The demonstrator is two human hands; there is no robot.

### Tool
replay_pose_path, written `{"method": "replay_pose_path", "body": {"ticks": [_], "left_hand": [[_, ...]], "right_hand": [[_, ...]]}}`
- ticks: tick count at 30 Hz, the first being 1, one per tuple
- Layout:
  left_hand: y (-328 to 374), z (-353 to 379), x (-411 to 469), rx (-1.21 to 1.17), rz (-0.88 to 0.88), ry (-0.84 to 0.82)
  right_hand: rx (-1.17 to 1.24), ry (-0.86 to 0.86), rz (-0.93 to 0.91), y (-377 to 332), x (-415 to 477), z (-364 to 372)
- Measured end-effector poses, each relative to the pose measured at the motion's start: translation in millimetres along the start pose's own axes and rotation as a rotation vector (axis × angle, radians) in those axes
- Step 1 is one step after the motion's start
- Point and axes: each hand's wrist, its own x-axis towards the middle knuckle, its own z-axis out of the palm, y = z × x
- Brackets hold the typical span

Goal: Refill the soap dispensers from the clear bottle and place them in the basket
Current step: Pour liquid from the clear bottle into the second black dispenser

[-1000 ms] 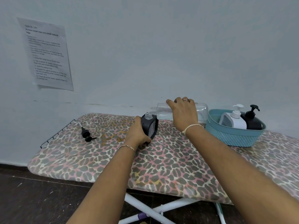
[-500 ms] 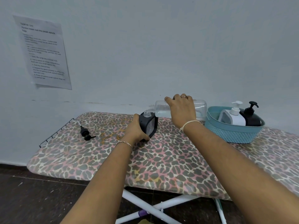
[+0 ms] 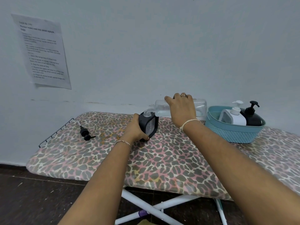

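From the head camera, the left hand (image 3: 135,129), fingers curled, is gripping the open dark dispenser (image 3: 150,125), while the right hand (image 3: 181,109) is wrapping round the clear bottle (image 3: 163,108), tipping its neck over the mouth just above those fingers. Pouring is seemingly underway. The next move is probably refitting the pump (image 3: 85,132), which is lying well left of them.

Wall sheet (image 3: 43,52): "TASK ID", mostly blurred

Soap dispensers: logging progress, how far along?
Done: white pump dispenser and black pump dispenser sit in the teal basket. In hand: left hand grips the dark square dispenser; right hand tips the clear plastic bottle into it. Left: refit the loose black pump, basket it.
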Motion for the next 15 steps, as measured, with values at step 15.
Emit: {"method": "replay_pose_path", "body": {"ticks": [15], "left_hand": [[-2.8,-1.8,3.5,-0.022,0.013,0.002]], "right_hand": [[-0.019,0.002,-0.021,0.0,2.5,-2.1]]}}
